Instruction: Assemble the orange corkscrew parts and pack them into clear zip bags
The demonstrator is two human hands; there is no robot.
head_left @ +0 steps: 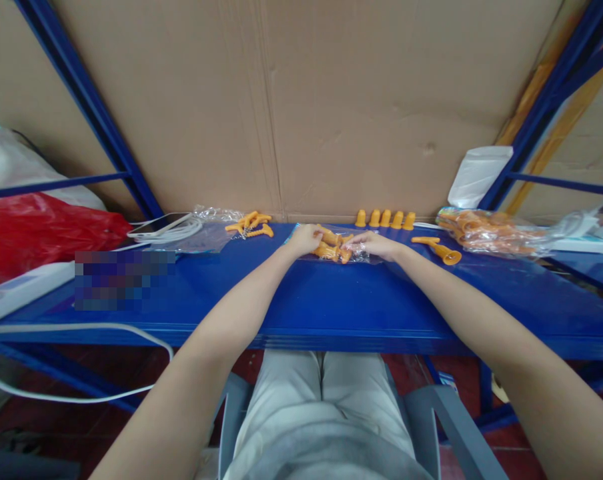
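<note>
A clear plastic bag [369,256] with several orange plastic pieces [329,251] in it lies on the blue bench, between my two hands. My left hand [304,241] is closed on the bag's left side, against the orange pieces. From the right, my right hand [374,245] reaches in with its fingers pinched at the right end of those pieces, on the bag's plastic. The fingertips are small and partly hidden, so their exact grip is hard to see.
Orange cups [398,220] stand in a row along the cardboard wall. An orange funnel-shaped piece [446,254] lies to the right, before a filled bag [486,230]. Orange handled pieces [251,223] and a white cable [174,230] lie left. Blue posts [89,100] flank the bench [331,300].
</note>
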